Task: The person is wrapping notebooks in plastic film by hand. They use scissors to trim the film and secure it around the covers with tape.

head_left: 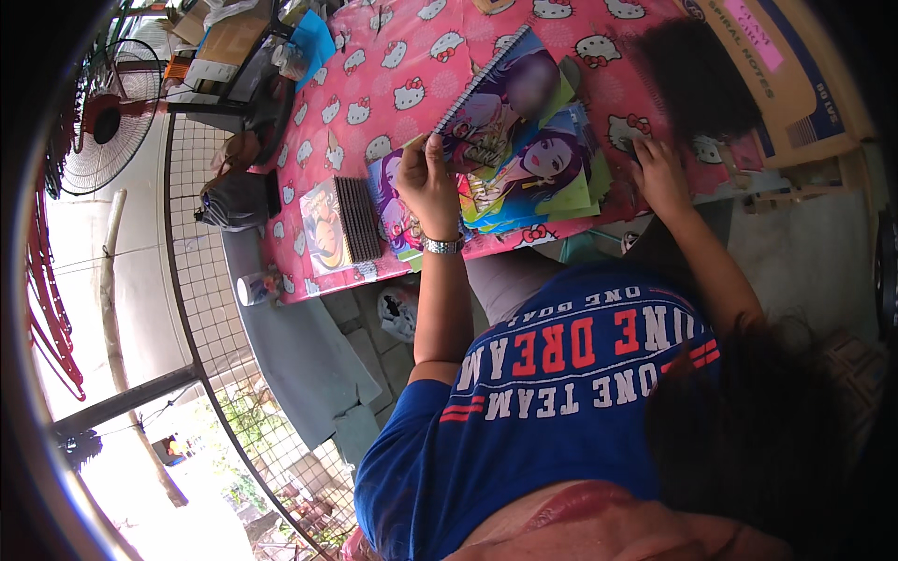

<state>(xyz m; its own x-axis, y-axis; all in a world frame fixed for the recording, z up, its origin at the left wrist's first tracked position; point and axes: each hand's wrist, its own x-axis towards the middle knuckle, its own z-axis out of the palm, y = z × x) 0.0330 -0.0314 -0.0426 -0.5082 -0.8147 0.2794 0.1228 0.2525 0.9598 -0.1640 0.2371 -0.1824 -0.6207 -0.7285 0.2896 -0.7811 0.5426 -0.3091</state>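
Left grip (427, 187) on spiral notebook (488, 105) (near corner, apparently), open tablecloth (360, 79) beyond

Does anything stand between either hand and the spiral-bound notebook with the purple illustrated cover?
Nothing visible does. The left hand touches the notebook at its lower corner; between notebook and right hand lie only flat illustrated sheets and pink patterned tablecloth.

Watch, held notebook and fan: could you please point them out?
Watch (443, 246): head view, on its silver band.
Held notebook (494, 101): head view, on its cover.
Fan (108, 122): head view, on its hub.
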